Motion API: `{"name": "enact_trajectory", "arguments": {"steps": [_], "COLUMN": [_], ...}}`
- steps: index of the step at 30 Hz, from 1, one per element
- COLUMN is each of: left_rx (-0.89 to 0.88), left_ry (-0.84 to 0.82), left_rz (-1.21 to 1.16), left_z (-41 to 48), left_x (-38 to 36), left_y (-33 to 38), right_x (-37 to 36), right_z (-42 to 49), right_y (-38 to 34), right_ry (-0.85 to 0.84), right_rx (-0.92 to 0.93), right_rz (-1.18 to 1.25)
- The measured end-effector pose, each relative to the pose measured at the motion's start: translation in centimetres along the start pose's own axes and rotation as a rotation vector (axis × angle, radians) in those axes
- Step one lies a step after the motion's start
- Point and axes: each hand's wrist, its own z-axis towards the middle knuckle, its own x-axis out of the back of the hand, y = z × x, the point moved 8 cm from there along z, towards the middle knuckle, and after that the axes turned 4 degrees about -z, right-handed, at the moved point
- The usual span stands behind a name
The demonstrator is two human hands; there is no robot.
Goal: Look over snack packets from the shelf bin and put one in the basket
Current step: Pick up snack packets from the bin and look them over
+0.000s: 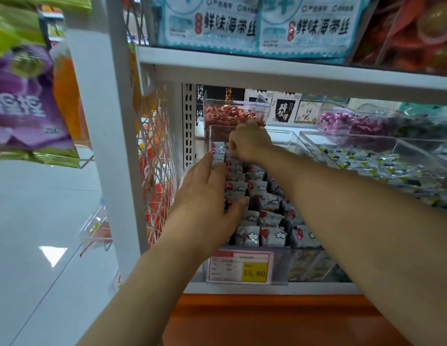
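While fingers of the right hand [249,143] are curling onto the rearmost snack packets [257,191], apparently pinching one, the left hand [207,196] is pressing straight fingers on the rows, likely steadying them. Packets are sitting in the clear shelf bin [282,260]; the upper shelf [292,73] is crowding access; no basket is showing.

Bright even light; glare patch on floor [52,254]; wide-angle bending, soft blur at edges.

Left hand [208,196]: extended forward, palm down, fingers straight, thumb splayed right. Right hand [251,143]: farther out, knuckles up, fingers curled under; whether gripping anything, not discernible
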Motion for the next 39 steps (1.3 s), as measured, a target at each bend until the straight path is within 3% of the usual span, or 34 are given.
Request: {"name": "enact_trajectory", "arguments": {"steps": [4,10,13,16,18,27,34,39], "left_rx": [0.006,0.02,-0.014,-0.097,-0.125,0.051,0.346,0.47], "left_ry": [-0.001,0.031,0.119,0.282,0.305,0.085,-0.028,-0.057], "left_rz": [-0.013,-0.051,0.106,0.15,0.079,-0.502,-1.026,-1.325], "left_z": [0.0,-0.2,-0.7,-1.9,-2.5,-3.4,-3.7,-3.6], "left_x": [0.0,0.5,1.5,3.3,3.7,1.1,-0.6,-1.2], "left_y": [-0.1,0.2,1.0,2.9,3.9,4.4,3.0,3.0], "right_x": [1.7,7.7,7.8,7.5,7.6,5.6,5.5,4.6], "right_z": [-0.7,-7.4,-12.7,-17.6,-20.3,-25.1,-25.1,-25.0], "right_y": [2.0,4.7,6.5,7.3,7.5,6.1,6.4,6.0], "right_ry": [0.059,0.495,0.59,0.569,0.54,0.328,0.255,0.19], "right_rx": [-0.139,-0.259,-0.379,-0.424,-0.435,-0.501,-0.49,-0.561], "right_rz": [0.403,0.799,1.029,1.21,1.291,1.818,1.904,2.091]}}
